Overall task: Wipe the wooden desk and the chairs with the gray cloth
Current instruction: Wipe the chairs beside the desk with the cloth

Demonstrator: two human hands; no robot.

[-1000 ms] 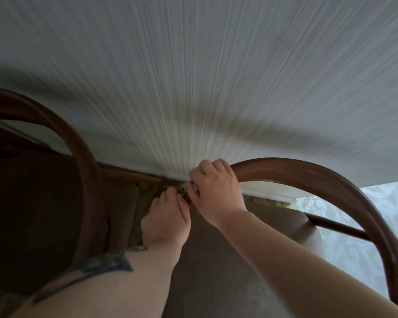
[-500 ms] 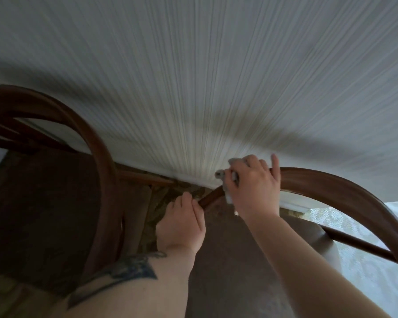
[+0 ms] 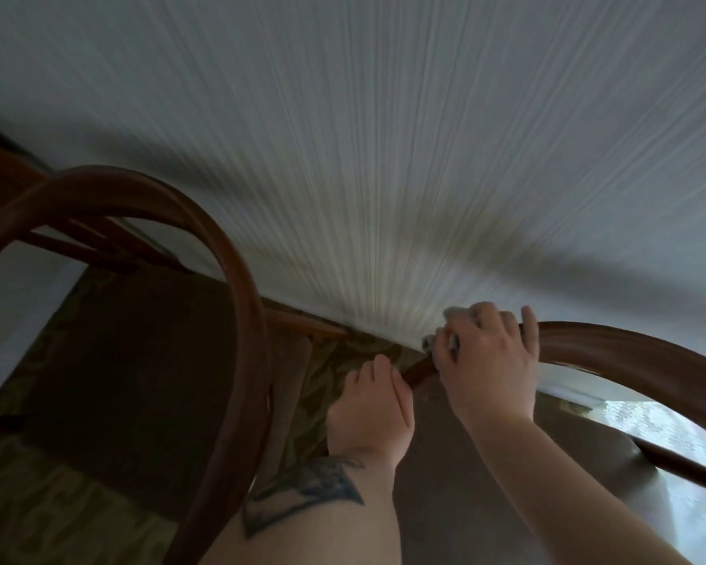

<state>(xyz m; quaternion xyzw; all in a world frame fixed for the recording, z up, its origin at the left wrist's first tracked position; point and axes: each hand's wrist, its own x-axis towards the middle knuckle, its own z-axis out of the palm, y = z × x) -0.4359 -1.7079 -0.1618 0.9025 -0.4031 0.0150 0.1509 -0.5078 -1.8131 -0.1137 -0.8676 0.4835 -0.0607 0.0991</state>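
Observation:
Two bentwood chairs stand against a striped wall. The right chair's curved brown back rail (image 3: 628,348) arches from the centre to the right edge. My right hand (image 3: 486,360) wraps the gray cloth (image 3: 435,346) around this rail near its left end; only a small bit of cloth shows by the knuckles. My left hand (image 3: 373,405) grips the same rail lower down, just left of the right hand. The left chair's back hoop (image 3: 237,279) curves through the left half, with its dark seat (image 3: 131,381) beneath. The wooden desk is out of view.
The pale striped wall (image 3: 384,136) fills the upper frame right behind the chairs. A patterned olive carpet (image 3: 37,515) lies under the left chair. The right chair's brown seat (image 3: 465,503) is below my arms. A light patterned floor (image 3: 669,434) shows at the right.
My right hand with the cloth has slid up and to the right along the right chair's rail. My left hand has kept its grip lower on the rail. The view has shifted right.

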